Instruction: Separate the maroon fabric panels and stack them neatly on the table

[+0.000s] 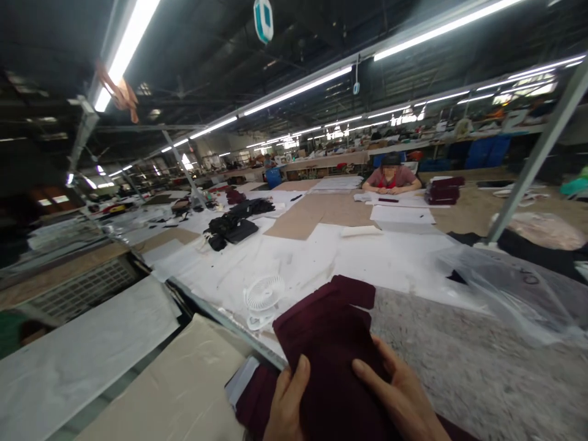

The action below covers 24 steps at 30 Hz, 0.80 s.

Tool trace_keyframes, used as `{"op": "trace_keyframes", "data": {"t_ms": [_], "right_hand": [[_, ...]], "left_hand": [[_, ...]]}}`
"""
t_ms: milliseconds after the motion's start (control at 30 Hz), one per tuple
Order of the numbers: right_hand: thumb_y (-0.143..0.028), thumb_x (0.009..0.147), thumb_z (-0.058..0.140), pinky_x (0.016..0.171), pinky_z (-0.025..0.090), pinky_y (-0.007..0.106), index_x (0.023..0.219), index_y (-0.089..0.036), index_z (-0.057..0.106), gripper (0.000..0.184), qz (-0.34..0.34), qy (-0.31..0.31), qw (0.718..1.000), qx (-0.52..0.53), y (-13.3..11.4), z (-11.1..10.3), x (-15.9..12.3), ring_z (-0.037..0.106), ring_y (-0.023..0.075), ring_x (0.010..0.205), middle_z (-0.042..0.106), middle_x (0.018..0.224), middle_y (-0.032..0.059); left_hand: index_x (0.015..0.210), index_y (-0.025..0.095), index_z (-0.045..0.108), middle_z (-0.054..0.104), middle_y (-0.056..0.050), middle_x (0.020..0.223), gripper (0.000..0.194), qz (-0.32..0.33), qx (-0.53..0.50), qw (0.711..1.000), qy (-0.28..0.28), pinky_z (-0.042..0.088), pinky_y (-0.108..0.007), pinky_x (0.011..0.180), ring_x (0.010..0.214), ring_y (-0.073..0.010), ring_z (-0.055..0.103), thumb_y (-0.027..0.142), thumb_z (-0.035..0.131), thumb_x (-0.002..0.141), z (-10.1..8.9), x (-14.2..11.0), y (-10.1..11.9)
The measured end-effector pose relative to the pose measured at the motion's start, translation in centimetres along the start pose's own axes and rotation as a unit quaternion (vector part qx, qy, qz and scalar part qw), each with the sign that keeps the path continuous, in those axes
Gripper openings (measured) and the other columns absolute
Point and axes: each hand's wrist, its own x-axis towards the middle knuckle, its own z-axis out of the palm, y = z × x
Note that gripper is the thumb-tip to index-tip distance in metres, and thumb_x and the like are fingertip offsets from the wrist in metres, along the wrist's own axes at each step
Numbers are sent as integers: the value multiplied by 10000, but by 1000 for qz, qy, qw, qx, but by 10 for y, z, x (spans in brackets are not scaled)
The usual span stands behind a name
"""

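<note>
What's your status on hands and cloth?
Left hand, right hand both holding maroon cloth. Thumbs on top. White fan near cloth's far left corner.

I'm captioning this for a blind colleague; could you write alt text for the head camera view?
A left hand and right hand hold dark maroon fabric at the edge of a white-covered table in a large workshop. Beyond are a small white fan and black bundles; across the table, a person leans forward near a maroon stack.

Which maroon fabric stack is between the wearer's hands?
The foreground stack, held between left hand and right hand; other maroon cloth shows left of them, the distant stack beside another person.
</note>
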Motion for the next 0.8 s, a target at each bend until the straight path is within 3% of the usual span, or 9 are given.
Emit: {"op": "trace_keyframes", "data": {"t_ms": [133,233,300,400,500,633,800], "right_hand": [[-436,740,658,871,537,351,1079,-213,574,415,-15,24,999,-31,4,5,-5,648,256,1010,696,1089,82],[-426,770,642,857,540,377,1270,-226,443,574,-40,21,998,-36,12,8,-7,643,247,1011,652,1137,100],[-405,784,639,820,539,370,1341,-269,374,632,-92,43,993,-62,14,4,-7,635,226,980,601,1183,91],[-330,792,649,761,506,315,1222,-319,520,450,-237,70,957,-153,8,-7,-6,589,186,918,543,1138,47],[-267,791,661,709,479,274,1064,-314,640,278,-316,27,922,-223,-6,-17,-3,546,159,813,526,937,20],[-305,771,681,612,472,262,1007,-289,669,237,-286,-46,932,-220,-18,-20,2,518,145,680,528,793,4],[-372,761,668,599,463,279,881,-262,685,164,-235,-72,947,-208,-23,-18,6,524,151,642,540,721,0]], "left_hand": [[1266,148,512,718,-135,1046,512,-58,-66,996,-32,416,-480,1017,1079,-300,624,268,648,787,16,1,6],[1326,154,444,714,-139,1065,580,-84,-92,992,-30,421,-480,1012,1038,-290,646,230,646,788,22,0,10],[1322,150,448,714,-133,1069,568,-86,-103,991,-16,427,-471,1010,1030,-284,650,222,642,793,21,-2,13],[1289,149,486,717,-122,1064,503,-78,-122,989,-21,429,-457,1014,1046,-273,643,200,624,808,16,-4,15],[1244,141,532,722,-120,1049,431,-79,-125,988,-45,427,-454,1016,1058,-273,637,198,603,823,12,-8,17],[1182,143,591,739,-118,994,383,-87,-108,989,-53,416,-478,1019,1024,-289,653,176,623,801,15,-15,21],[1069,139,663,749,-123,951,293,-86,-98,990,-46,404,-498,1025,1033,-305,647,168,646,779,18,-18,26]]}}
